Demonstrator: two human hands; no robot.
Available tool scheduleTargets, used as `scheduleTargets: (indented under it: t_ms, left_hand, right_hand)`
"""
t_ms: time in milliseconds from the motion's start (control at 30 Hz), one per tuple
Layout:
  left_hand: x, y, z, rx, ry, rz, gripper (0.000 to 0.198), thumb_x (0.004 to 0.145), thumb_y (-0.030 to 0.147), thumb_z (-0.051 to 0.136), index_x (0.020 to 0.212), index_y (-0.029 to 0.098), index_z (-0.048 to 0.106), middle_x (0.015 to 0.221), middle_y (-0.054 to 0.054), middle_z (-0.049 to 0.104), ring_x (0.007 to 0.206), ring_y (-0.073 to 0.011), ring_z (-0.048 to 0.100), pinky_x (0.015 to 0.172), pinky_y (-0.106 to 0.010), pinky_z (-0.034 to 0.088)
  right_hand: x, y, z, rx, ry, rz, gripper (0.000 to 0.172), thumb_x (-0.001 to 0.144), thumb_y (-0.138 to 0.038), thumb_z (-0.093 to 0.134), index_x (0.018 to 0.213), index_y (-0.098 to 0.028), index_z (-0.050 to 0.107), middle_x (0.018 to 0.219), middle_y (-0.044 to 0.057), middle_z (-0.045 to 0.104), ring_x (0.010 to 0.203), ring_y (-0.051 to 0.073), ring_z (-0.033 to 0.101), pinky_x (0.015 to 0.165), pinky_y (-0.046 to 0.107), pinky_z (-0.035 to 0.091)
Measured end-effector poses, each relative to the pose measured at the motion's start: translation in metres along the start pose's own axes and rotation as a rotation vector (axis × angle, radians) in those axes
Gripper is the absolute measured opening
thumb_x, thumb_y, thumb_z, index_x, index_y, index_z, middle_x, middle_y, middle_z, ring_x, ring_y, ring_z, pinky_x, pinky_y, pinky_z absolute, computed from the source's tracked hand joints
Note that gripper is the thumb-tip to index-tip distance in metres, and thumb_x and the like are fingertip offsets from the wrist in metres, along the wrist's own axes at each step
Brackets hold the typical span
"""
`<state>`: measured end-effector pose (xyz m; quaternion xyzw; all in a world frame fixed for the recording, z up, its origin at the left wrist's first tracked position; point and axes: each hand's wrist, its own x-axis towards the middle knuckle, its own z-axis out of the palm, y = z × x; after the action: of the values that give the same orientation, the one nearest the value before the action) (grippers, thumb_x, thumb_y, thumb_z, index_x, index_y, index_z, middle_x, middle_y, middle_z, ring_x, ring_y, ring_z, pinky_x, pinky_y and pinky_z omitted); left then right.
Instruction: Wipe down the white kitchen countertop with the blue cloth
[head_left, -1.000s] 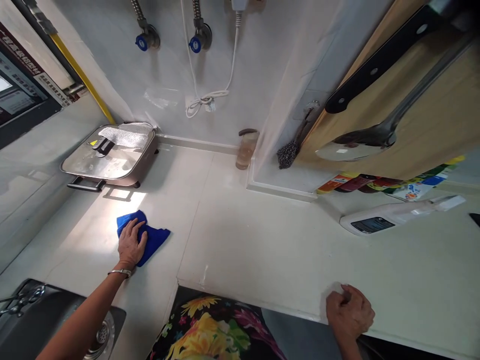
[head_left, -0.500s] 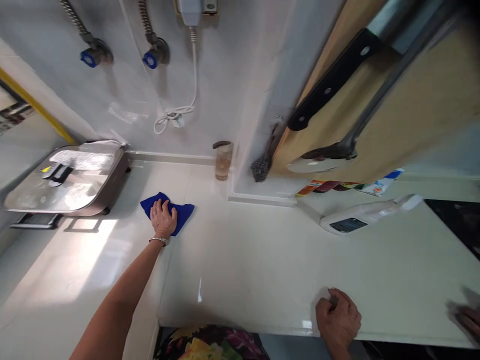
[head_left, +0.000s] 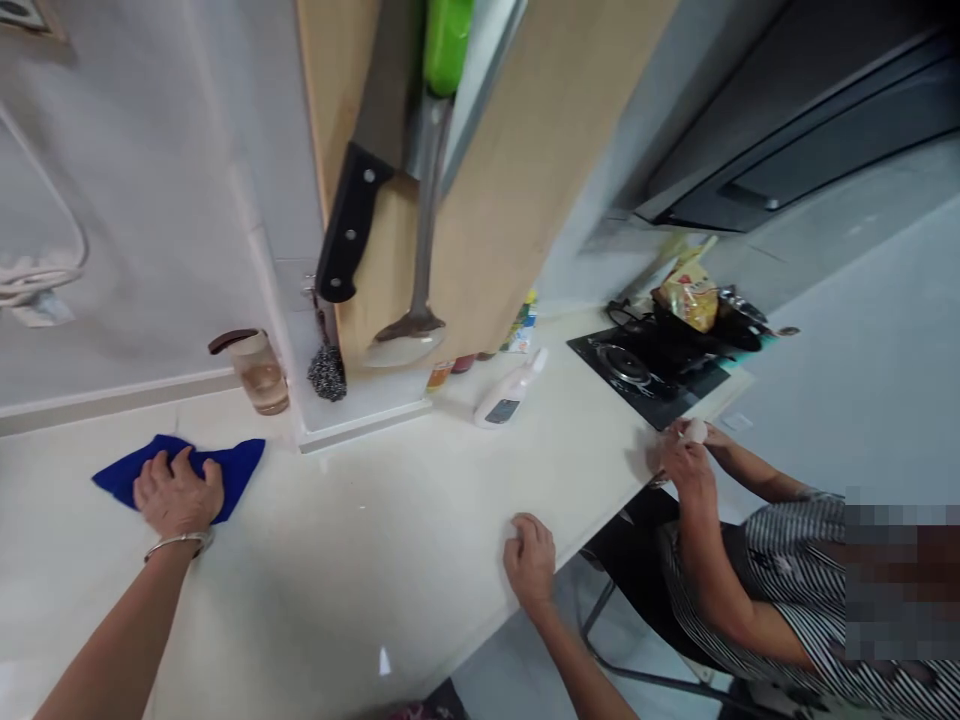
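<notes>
My left hand (head_left: 178, 492) presses down on a dark blue cloth (head_left: 238, 470) on the white countertop (head_left: 360, 560), fingers bent over it and somewhat apart. The cloth sticks out on both sides of the hand. Behind it, by the wall corner, stands a clear glass (head_left: 262, 375) of liquid with a dark curved thing at its rim. My right hand (head_left: 531, 560) rests near the counter's front edge with its fingers curled in and nothing visible in them. A white bottle (head_left: 508, 395) with a dark label lies beyond it.
A wooden board (head_left: 517, 180) with a knife (head_left: 349, 220) and a ladle (head_left: 420, 270) juts out overhead. A scouring brush (head_left: 327, 372) hangs beside it. At right are a black cooktop (head_left: 645, 375) and a seated person (head_left: 750, 560) holding a pale round object (head_left: 696, 431).
The view has swung right, bringing the cooktop and seated person into sight and losing the metal-lidded pan. My left hand and the cloth are closer to the glass.
</notes>
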<state>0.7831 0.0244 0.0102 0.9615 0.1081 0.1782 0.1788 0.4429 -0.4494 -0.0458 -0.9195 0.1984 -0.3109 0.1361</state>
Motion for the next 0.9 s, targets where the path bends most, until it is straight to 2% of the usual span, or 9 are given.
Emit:
scheduleTargets:
  t_ms: [100,200,267,400,533,700,800,900]
  left_hand:
    - [-0.006,0.000,0.000,-0.010,-0.015,0.016,0.049,0.091,0.033,0.053,0.131,0.004,0.060,0.152,-0.022,0.050,0.145,-0.0367,0.040,0.119,-0.059,0.031]
    - [-0.030,0.006,-0.005,-0.029,0.009,0.098,0.048,0.089,0.032,0.054,0.128,0.005,0.063,0.149,-0.023,0.053,0.141,-0.0388,0.045,0.116,-0.060,0.034]
    - [-0.055,0.012,-0.010,-0.050,0.021,0.191,0.048,0.090,0.032,0.051,0.127,0.004,0.063,0.147,-0.026,0.053,0.141,-0.0405,0.045,0.116,-0.061,0.035]
    - [-0.116,0.029,-0.019,-0.103,-0.032,0.344,0.055,0.093,0.036,0.041,0.131,0.002,0.061,0.148,-0.030,0.050,0.145,-0.0419,0.038,0.117,-0.062,0.031]
    - [-0.184,0.054,-0.021,-0.176,-0.071,0.465,0.052,0.094,0.038,0.041,0.132,0.009,0.061,0.146,-0.024,0.054,0.146,-0.0377,0.039,0.119,-0.060,0.032]
    - [-0.265,0.084,-0.025,-0.242,-0.123,0.648,0.045,0.094,0.035,0.046,0.132,0.017,0.063,0.146,-0.019,0.057,0.144,-0.0353,0.046,0.118,-0.057,0.038]
    - [-0.293,0.090,-0.030,-0.268,-0.160,0.758,0.045,0.094,0.033,0.046,0.132,0.017,0.064,0.148,-0.019,0.056,0.142,-0.0351,0.048,0.117,-0.058,0.042]
    - [-0.300,0.080,-0.037,-0.282,-0.203,0.829,0.045,0.094,0.033,0.047,0.134,0.020,0.063,0.148,-0.015,0.057,0.142,-0.0331,0.049,0.115,-0.056,0.045]
  right_hand:
    - [0.001,0.000,0.002,-0.001,0.014,0.011,0.032,0.084,-0.009,0.041,0.109,-0.020,0.057,0.117,0.011,0.061,0.108,0.027,0.054,0.092,0.043,0.044]
    - [0.002,0.000,0.003,0.004,0.026,0.018,0.032,0.082,-0.009,0.042,0.108,-0.021,0.057,0.117,0.010,0.061,0.108,0.027,0.054,0.092,0.042,0.044]
    - [0.002,0.000,0.003,0.012,0.034,0.023,0.032,0.081,-0.009,0.042,0.107,-0.021,0.056,0.116,0.009,0.061,0.108,0.026,0.053,0.091,0.041,0.043]
    - [0.001,0.000,0.004,0.009,0.036,0.046,0.030,0.081,-0.009,0.043,0.104,-0.021,0.057,0.115,0.008,0.061,0.106,0.025,0.052,0.089,0.039,0.042]
    - [0.000,0.000,0.005,0.015,0.050,0.064,0.029,0.080,-0.009,0.043,0.103,-0.020,0.057,0.116,0.009,0.061,0.105,0.025,0.051,0.090,0.038,0.040]
    - [0.000,-0.001,0.005,0.027,0.066,0.054,0.028,0.080,-0.010,0.044,0.102,-0.020,0.057,0.113,0.008,0.061,0.103,0.025,0.050,0.090,0.038,0.039]
    - [0.000,-0.002,0.004,0.036,0.079,0.045,0.027,0.081,-0.010,0.043,0.101,-0.020,0.057,0.111,0.008,0.061,0.102,0.025,0.050,0.090,0.038,0.039]
    - [0.000,-0.001,0.004,0.042,0.083,0.040,0.027,0.081,-0.010,0.042,0.101,-0.020,0.057,0.110,0.008,0.061,0.103,0.025,0.050,0.090,0.038,0.039]
